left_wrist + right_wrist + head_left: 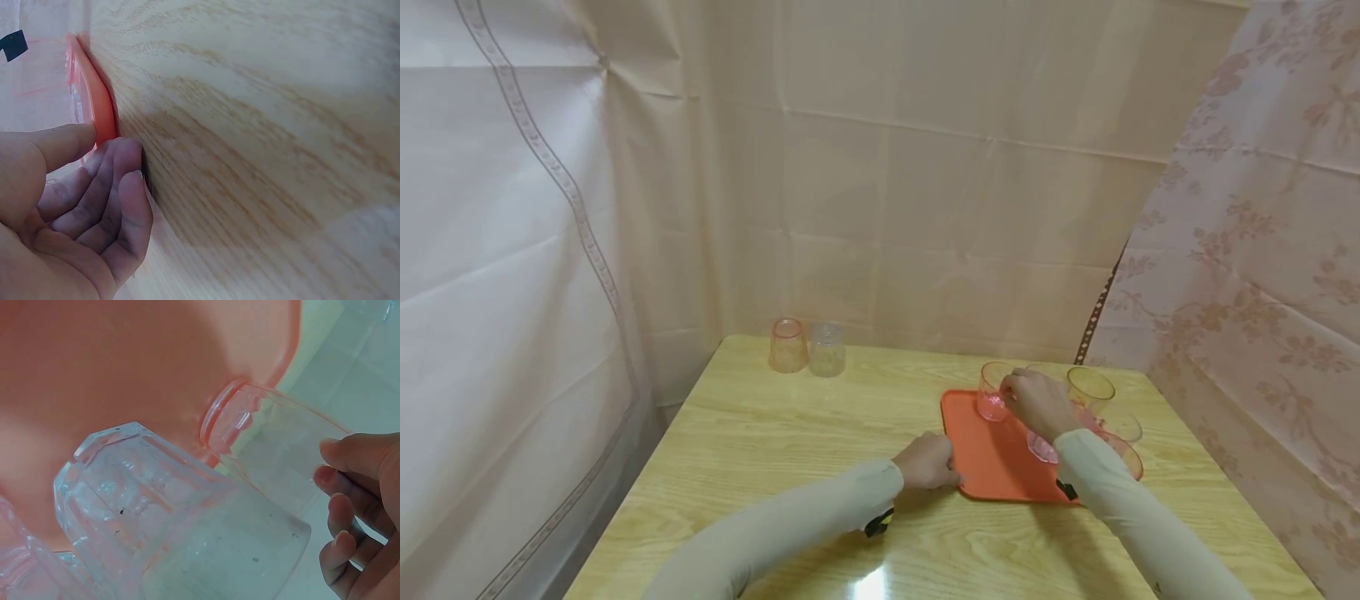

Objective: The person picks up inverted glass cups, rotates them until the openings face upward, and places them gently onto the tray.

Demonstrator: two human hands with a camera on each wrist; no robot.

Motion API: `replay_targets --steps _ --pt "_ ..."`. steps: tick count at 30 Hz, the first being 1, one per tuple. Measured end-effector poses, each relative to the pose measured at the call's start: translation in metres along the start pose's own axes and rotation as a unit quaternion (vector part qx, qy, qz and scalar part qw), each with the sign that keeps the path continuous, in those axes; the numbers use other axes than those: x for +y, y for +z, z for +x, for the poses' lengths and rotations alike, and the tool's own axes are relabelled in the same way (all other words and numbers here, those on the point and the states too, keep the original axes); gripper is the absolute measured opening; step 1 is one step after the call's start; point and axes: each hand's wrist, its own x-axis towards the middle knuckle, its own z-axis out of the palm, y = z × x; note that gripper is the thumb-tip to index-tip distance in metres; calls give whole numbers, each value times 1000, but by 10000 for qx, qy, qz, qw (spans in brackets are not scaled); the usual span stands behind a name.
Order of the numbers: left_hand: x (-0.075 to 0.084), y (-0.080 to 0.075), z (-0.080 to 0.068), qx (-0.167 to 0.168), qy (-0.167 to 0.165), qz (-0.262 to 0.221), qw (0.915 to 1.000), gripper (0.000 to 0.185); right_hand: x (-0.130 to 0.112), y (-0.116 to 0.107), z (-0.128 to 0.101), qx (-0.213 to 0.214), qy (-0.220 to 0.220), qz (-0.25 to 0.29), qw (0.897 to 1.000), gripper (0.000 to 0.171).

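Note:
An orange-red tray point(1000, 462) lies on the right part of the table, carrying several see-through cups. My left hand point(925, 461) grips its near left corner; in the left wrist view the thumb lies on the tray rim point(104, 103) and the curled fingers are below. Toward the tray's far left corner, a pinkish-orange cup point(269, 444) stands upright. My right hand point(1037, 400) pinches that cup's upper rim between thumb and forefinger, the other fingers loosely curled. Right beside it in the right wrist view is a clear faceted cup point(187, 519), partly hidden by my hand in the head view.
A yellow-rimmed cup point(1091, 383) and an orange-rimmed cup point(1123, 454) are on the tray's right side. Two upside-down cups, one orange point(787, 346) and one clear point(827, 350), stand at the table's far left. Cloth hangings point(925, 167) enclose the wooden table point(760, 442).

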Motion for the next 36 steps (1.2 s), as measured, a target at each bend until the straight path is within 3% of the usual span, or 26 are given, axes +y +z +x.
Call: replay_targets --steps 9,21,27,36 --pt "4 0 -1 -5 -48 -33 10000 39 0 -1 -1 -5 17 -40 10000 11" --pt "4 -2 -4 21 53 114 9999 42 -6 -3 -8 321 77 419 9986 16" --pt "3 -1 -5 47 119 135 9998 43 -14 -4 -19 140 177 542 9983 15" --pt "-3 -1 -3 193 364 134 9991 54 -30 -2 -30 153 -325 675 9971 16"
